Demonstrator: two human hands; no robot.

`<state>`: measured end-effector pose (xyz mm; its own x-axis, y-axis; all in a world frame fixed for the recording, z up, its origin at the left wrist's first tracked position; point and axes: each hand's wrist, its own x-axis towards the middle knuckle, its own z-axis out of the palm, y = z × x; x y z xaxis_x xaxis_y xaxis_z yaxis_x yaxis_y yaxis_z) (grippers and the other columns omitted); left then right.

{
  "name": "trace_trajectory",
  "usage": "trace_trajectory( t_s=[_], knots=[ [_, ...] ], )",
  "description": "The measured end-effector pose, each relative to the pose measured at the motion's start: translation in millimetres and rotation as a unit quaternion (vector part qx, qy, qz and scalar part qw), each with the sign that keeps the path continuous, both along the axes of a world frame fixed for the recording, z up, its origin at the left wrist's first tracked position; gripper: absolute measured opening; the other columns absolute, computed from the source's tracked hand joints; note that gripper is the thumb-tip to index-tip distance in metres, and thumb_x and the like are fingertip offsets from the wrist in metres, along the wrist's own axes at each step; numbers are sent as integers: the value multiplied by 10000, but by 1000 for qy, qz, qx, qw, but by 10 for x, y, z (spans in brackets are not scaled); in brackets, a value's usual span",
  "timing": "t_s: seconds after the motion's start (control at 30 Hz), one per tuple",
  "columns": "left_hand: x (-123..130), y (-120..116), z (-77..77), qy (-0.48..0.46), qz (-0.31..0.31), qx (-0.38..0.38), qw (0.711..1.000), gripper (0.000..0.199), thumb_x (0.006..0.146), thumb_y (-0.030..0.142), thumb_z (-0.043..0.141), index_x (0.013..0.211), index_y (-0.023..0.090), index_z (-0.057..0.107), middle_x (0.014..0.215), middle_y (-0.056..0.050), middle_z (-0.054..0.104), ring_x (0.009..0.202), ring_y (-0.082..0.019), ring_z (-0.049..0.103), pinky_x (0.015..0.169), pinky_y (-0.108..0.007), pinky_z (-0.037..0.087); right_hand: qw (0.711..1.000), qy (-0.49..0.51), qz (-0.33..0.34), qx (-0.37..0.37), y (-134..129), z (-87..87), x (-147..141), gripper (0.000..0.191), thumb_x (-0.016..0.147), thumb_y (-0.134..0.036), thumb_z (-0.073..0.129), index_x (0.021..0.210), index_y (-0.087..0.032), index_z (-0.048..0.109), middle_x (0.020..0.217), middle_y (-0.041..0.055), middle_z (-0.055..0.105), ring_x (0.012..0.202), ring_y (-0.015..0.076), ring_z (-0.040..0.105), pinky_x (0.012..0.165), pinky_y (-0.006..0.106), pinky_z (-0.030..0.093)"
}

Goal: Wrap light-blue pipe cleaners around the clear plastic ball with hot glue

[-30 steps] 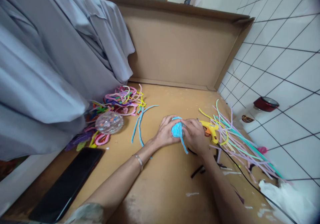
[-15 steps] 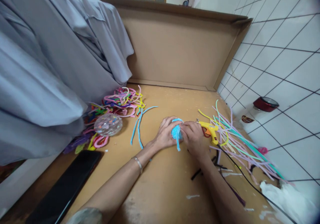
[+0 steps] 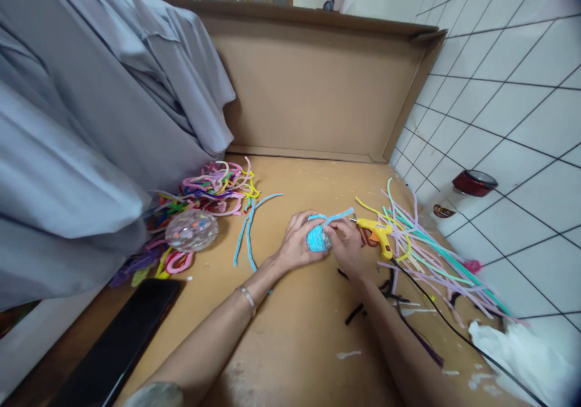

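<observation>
A small round object wrapped in blue pipe cleaner (image 3: 316, 237) is held above the table's middle. My left hand (image 3: 296, 240) wraps round its left side. At its right side my right hand (image 3: 347, 244) has its fingers pinched on the blue strand, whose loose end (image 3: 340, 215) sticks out to the upper right. Just right of that hand lies a yellow glue gun (image 3: 381, 235). Further left, loose blue pipe cleaners (image 3: 249, 231) rest on the table.
Left: a clear faceted bowl (image 3: 191, 230), a heap of coloured pipe cleaners (image 3: 218, 186), a black phone (image 3: 120, 340), grey cloth (image 3: 104, 123). Right: pastel pipe cleaners (image 3: 436, 256), a red-lidded jar (image 3: 467, 192), white tissue (image 3: 521, 352), a black cord. Cardboard (image 3: 318, 86) stands behind.
The blue strand's loose end, hanging down before, now points to the upper right. The wrapped object has turned in my hands. The whole view has shifted slightly.
</observation>
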<state>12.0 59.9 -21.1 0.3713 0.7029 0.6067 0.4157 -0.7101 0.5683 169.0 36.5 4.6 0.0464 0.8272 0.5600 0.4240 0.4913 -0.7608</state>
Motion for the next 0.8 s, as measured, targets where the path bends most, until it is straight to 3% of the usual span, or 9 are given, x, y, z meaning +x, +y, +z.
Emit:
trace_trajectory(
  t_s=[0.13, 0.27, 0.33, 0.4, 0.53, 0.6, 0.7, 0.8],
  knots=[
    [1, 9, -6, -9, 0, 2, 1000, 696, 598, 350, 809, 1240, 236, 566, 1272, -112, 516, 1207, -300, 487, 1034, -480, 417, 1000, 14, 14, -4, -3, 4, -21, 167, 869, -294, 548, 765, -219, 655, 819, 28, 628, 813, 177, 589, 751, 316, 489],
    [-9, 33, -11, -26, -3, -23, 999, 669, 609, 335, 804, 1224, 221, 569, 1261, -114, 510, 1213, -288, 491, 1034, -464, 430, 999, -6, 26, -17, -40, 21, -32, 162, 886, -323, 540, 916, -228, 668, 937, 48, 639, 911, 189, 604, 814, 333, 500],
    [-18, 55, -19, -43, 5, -42, 998, 684, 592, 339, 814, 1216, 207, 566, 1250, -115, 508, 1217, -291, 493, 1038, -465, 434, 998, -70, -2, 3, -43, 32, 18, 206, 904, -334, 521, 1009, -217, 655, 1001, 74, 642, 976, 210, 593, 878, 367, 482],
    [-28, 82, -32, -61, 21, -57, 996, 724, 558, 339, 832, 1214, 196, 559, 1250, -116, 500, 1221, -298, 496, 1048, -475, 431, 983, -160, -87, 26, -26, 32, 129, 257, 917, -337, 495, 1066, -185, 638, 1027, 116, 639, 1009, 249, 574, 902, 411, 457],
    [-47, 136, -63, -91, 34, -78, 992, 736, 530, 332, 847, 1192, 178, 563, 1224, -110, 512, 1188, -297, 526, 1048, -487, 431, 888, -316, -333, -5, 31, -6, 448, 282, 894, -357, 508, 995, -133, 646, 953, 202, 630, 922, 320, 575, 773, 449, 451],
    [-55, 159, -74, -104, 39, -86, 990, 732, 523, 326, 848, 1182, 181, 565, 1205, -101, 525, 1162, -291, 543, 1039, -488, 437, 835, -366, -405, -63, 43, -20, 573, 345, 864, -411, 557, 966, -94, 643, 916, 246, 625, 863, 340, 597, 688, 435, 458],
    [-64, 177, -82, -110, 47, -88, 989, 738, 512, 318, 852, 1179, 197, 561, 1201, -88, 535, 1167, -289, 540, 1042, -485, 435, 773, -418, -425, -216, 30, -9, 660, 481, 855, -472, 563, 1005, -20, 631, 929, 272, 627, 821, 351, 644, 640, 414, 474],
    [-76, 177, -89, -112, 48, -88, 989, 738, 520, 331, 851, 1185, 203, 557, 1211, -88, 533, 1179, -289, 532, 1043, -476, 435, 747, -430, -407, -303, 11, 27, 684, 551, 872, -495, 535, 1053, 17, 628, 951, 262, 646, 872, 356, 675, 695, 408, 496]
  ],
)
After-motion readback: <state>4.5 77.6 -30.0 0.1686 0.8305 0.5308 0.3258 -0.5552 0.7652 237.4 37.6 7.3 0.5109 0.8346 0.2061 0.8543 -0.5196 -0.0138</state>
